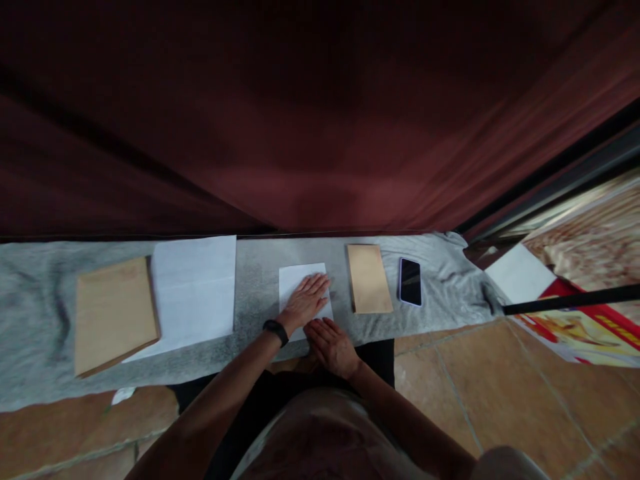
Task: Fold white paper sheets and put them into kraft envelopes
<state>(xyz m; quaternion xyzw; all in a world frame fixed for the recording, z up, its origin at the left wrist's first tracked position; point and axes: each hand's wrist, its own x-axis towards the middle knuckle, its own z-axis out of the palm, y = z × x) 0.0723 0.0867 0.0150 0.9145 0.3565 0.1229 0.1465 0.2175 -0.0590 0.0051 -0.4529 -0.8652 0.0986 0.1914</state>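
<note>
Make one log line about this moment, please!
left hand: flat on small white paper | right hand: at its near-right corner | right side: brown paper, smartphone | left side: larger white paper

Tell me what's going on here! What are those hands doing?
A person has both hands at a small white paper on a grey cloth. The left hand lies flat on it, and the right hand is at its near right corner. To the right are a small brown paper and a phone. To the left, a big brown stack partly covers big white paper.
</note>
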